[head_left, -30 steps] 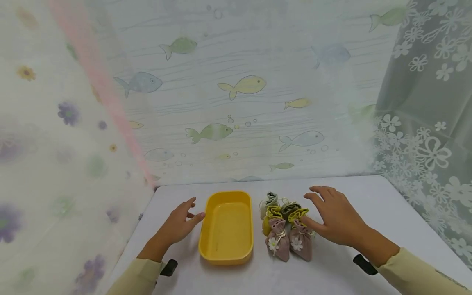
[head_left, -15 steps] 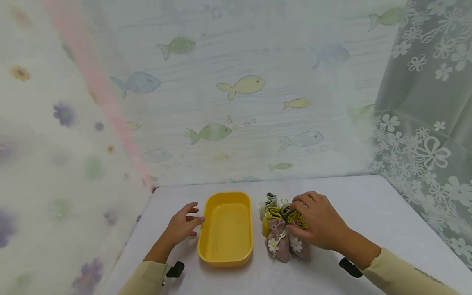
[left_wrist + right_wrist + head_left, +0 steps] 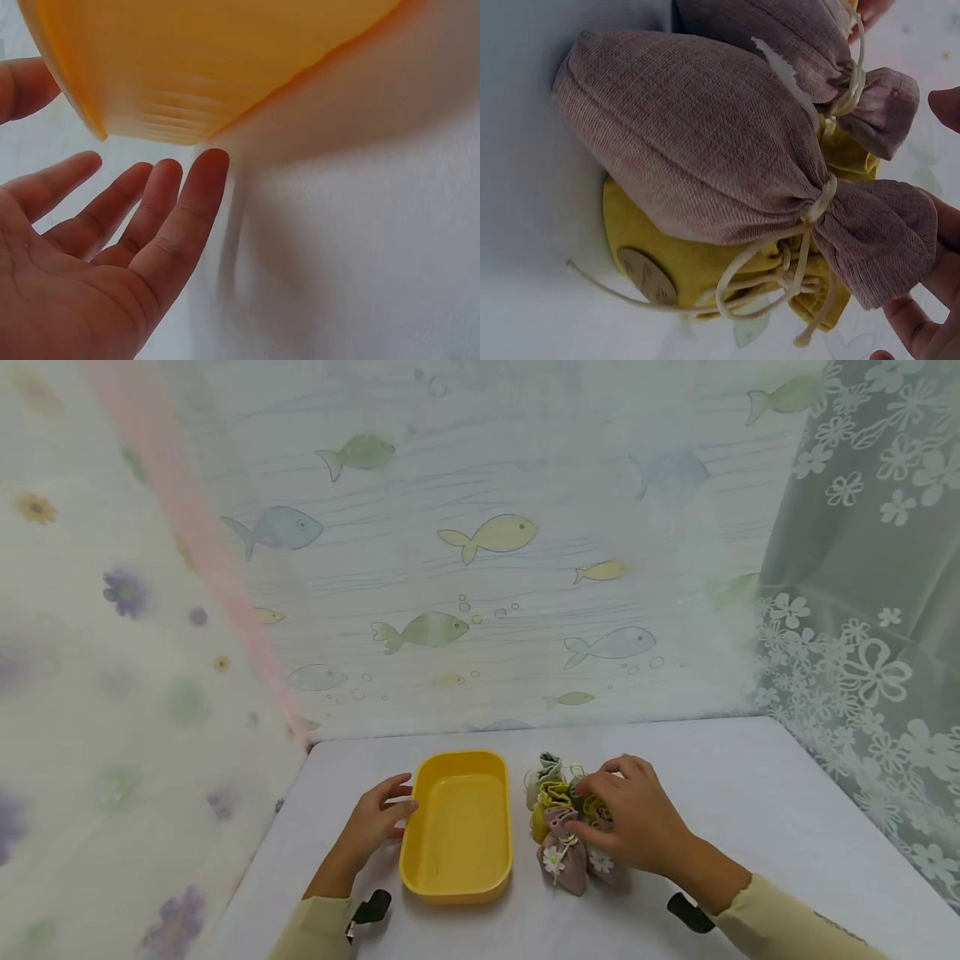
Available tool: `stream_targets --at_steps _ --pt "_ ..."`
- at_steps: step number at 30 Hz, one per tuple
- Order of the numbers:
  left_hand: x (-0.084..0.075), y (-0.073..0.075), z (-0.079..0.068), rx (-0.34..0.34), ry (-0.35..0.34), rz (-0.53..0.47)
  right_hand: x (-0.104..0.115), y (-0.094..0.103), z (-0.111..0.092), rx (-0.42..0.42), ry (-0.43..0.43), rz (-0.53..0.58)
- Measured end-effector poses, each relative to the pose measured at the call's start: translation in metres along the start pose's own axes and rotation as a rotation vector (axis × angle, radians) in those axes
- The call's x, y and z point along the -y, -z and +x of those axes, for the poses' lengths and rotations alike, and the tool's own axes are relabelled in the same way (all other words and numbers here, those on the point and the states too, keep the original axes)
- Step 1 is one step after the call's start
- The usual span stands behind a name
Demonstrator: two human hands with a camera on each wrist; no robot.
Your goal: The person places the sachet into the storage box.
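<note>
A cluster of small drawstring pouches lies right of a yellow tray [image 3: 457,835]. Two mauve pouches, one bearing a white flower [image 3: 553,859], lie in front. Behind them are a mustard pouch [image 3: 556,794], another mustard one partly covered, and a pale patterned pouch [image 3: 549,767]. My right hand [image 3: 636,820] reaches over the cluster's right side, thumb and fingers apart. In the right wrist view its fingers [image 3: 911,322] are by the gathered neck of the near mauve pouch [image 3: 690,135]. My left hand [image 3: 371,828] is beside the tray's left wall, thumb at the rim, fingers extended.
The tray and pouches are on a white-covered table [image 3: 697,768]. A fish-patterned curtain [image 3: 487,610] hangs behind it, with flowered curtains at left and right. A dark wrist device [image 3: 690,912] is under each forearm.
My right hand has moved left and over the pouches, covering more of the right-hand ones. My left hand has shifted slightly, staying by the tray. The pouches look unmoved.
</note>
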State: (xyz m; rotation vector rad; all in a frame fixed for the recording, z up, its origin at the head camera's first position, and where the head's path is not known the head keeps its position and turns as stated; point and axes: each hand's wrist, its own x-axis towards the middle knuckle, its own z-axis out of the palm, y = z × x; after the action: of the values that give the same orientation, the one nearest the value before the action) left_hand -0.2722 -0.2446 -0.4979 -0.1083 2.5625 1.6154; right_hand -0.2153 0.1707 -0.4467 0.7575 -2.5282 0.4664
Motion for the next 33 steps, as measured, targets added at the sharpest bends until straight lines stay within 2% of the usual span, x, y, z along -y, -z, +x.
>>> stream_targets --at_steps 5,12,19,23,28,33 --pt "0.004 -0.002 -0.003 0.007 0.016 -0.085 0.002 -0.008 -0.001 -0.049 0.031 0.026" --pt "0.010 -0.005 -0.002 0.013 0.020 -0.185 0.004 -0.014 -0.003 -0.047 0.019 0.032" --pt "0.013 -0.006 -0.009 0.017 0.014 -0.209 0.008 -0.019 -0.005 -0.007 -0.026 0.059" --pt "0.017 -0.006 -0.013 0.031 0.000 -0.254 0.011 -0.019 -0.005 -0.006 -0.040 0.086" --pt "0.020 -0.006 -0.014 0.031 -0.017 -0.296 0.012 -0.019 -0.005 -0.018 -0.038 0.101" --pt "0.022 -0.007 -0.015 0.027 0.005 -0.316 0.011 -0.020 -0.004 -0.027 -0.013 0.113"
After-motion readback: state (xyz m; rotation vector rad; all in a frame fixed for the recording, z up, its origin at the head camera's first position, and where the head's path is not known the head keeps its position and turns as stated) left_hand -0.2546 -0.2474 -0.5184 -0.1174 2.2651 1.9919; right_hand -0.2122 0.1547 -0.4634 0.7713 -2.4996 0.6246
